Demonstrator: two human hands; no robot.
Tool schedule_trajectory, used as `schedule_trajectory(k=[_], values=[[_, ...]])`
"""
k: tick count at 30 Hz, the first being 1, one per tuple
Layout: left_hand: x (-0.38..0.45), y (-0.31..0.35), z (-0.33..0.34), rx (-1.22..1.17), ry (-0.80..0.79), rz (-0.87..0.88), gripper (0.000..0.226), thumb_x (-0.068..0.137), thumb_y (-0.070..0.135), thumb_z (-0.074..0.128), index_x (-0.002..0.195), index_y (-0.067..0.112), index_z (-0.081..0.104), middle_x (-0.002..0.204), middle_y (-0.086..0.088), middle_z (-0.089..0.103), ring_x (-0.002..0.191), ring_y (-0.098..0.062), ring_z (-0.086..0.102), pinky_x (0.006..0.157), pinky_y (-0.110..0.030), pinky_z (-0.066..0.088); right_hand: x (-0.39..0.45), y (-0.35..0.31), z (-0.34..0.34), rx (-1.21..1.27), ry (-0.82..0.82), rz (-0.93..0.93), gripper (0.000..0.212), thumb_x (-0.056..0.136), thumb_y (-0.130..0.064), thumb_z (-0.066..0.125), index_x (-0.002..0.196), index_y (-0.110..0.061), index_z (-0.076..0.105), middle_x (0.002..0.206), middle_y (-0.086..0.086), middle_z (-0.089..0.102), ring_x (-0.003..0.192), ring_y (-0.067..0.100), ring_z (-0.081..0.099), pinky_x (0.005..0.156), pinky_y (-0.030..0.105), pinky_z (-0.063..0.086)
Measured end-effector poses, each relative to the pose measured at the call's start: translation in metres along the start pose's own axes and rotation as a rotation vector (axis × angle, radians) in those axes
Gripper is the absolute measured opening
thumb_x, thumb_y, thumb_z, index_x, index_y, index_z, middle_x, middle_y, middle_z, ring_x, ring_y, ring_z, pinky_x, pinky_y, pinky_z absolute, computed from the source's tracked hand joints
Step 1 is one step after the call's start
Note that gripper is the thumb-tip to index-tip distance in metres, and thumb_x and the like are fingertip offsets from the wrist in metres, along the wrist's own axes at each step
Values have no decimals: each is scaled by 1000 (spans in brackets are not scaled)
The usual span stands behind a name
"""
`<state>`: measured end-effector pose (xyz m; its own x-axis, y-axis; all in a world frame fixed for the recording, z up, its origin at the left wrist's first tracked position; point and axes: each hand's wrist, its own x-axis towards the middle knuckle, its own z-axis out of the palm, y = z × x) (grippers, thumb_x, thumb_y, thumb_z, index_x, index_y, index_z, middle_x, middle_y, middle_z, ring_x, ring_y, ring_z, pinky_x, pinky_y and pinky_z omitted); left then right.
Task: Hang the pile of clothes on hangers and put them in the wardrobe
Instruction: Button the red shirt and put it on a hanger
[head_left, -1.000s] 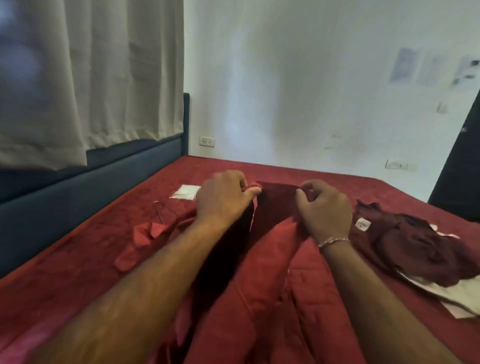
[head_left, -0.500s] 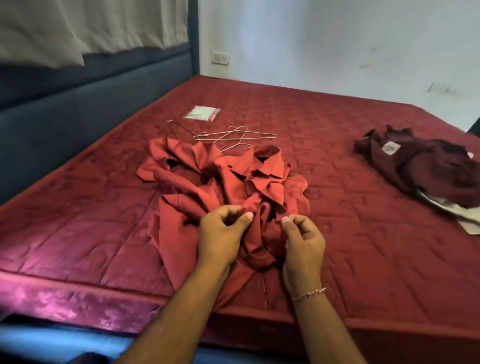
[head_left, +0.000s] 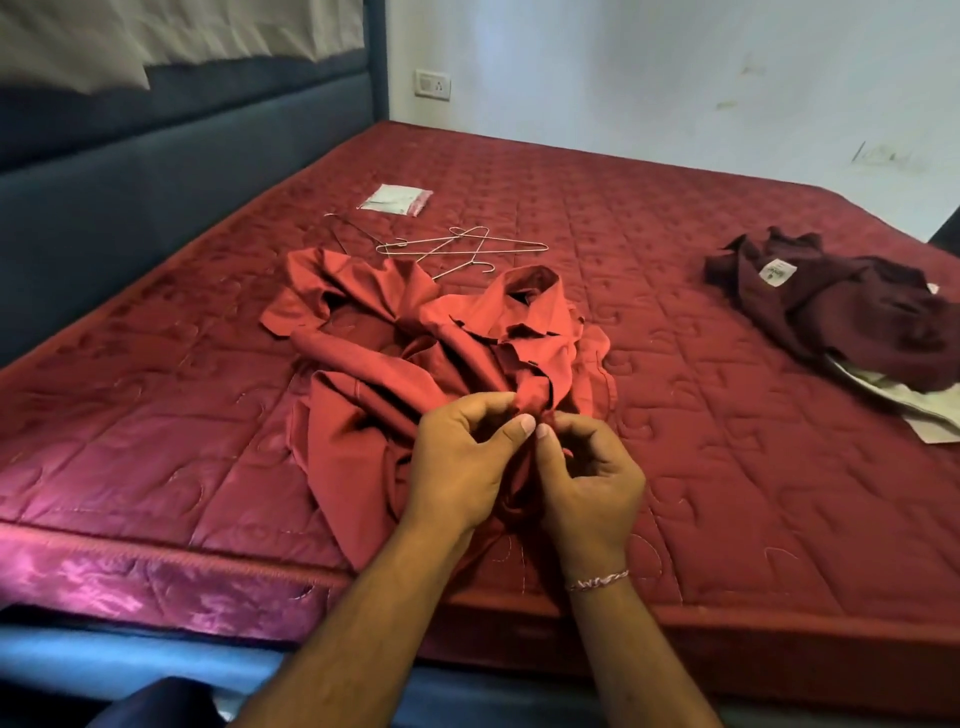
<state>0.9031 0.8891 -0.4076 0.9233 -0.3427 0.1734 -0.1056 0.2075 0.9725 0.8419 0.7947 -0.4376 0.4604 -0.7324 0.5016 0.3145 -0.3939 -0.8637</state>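
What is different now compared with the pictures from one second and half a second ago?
The red shirt, earlier held up, came down onto the mattress. The left hand and right hand moved together, still pinching its front. The wire hangers and dark clothes pile stayed.

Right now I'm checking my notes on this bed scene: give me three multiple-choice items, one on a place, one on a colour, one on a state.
1. Where do the wire hangers lie?
A. beyond the red shirt
B. on the dark pile
C. on the floor

2. What colour is the mattress?
A. blue
B. red
C. white

3. What are the hands doing?
A. resting flat
B. holding a hanger
C. pinching the shirt

Answers: 1 A, they lie just past its collar; 2 B, quilted red cloth; 3 C, left hand and right hand both grip cloth.
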Motion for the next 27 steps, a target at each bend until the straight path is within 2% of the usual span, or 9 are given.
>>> schedule_trajectory(k=[3, 7, 16, 21, 24, 27], values=[[-5, -3, 1, -50, -38, 7, 35, 88, -11, 72, 98, 23, 76, 91, 5, 80, 86, -7, 73, 80, -22, 58, 1, 0, -2, 17, -15, 14, 24, 86, -4, 76, 92, -27, 73, 89, -16, 76, 84, 2, 70, 77, 19, 54], [-7, -3, 2, -146, -31, -20, 36, 88, -13, 70, 91, 23, 74, 82, 9, 79, 79, -1, 72, 72, -16, 55, 1, -1, -3, 22, -50, 27, 32, 86, 6, 76, 92, -26, 74, 89, -17, 76, 85, 1, 71, 78, 17, 53], [-3, -17, 0, -225, 6, -143, 3, 88, 2, 77, 90, 3, 76, 86, -13, 77, 80, -22, 69, 76, -35, 58, 1, 3, -5, -20, -100, -41, 29, 87, 4, 75, 96, -24, 76, 95, -5, 77, 93, 15, 73, 81, 28, 57], [2, -18, 1, -189, -1, -187, 7, 90, 3, 75, 92, -4, 75, 82, -15, 74, 76, -24, 65, 74, -34, 55, 2, 5, -7, -47, -113, -86, 23, 90, 2, 67, 96, -18, 76, 96, -2, 76, 92, 10, 71, 82, 19, 53], [5, -15, 0, -151, -5, -207, 5, 89, -1, 74, 85, 1, 75, 77, -12, 74, 73, -22, 66, 69, -30, 56, 3, 7, -7, -20, -117, -53, 37, 86, 8, 54, 96, -19, 78, 96, -4, 77, 94, 11, 73, 86, 22, 54], [11, -14, -3, -90, -25, -214, 16, 89, 0, 74, 76, 10, 75, 72, -6, 72, 69, -18, 63, 65, -28, 52, 5, 10, -8, -35, -151, -67, 41, 86, 13, 54, 98, -16, 79, 98, -3, 78, 96, 13, 73, 87, 24, 54]])
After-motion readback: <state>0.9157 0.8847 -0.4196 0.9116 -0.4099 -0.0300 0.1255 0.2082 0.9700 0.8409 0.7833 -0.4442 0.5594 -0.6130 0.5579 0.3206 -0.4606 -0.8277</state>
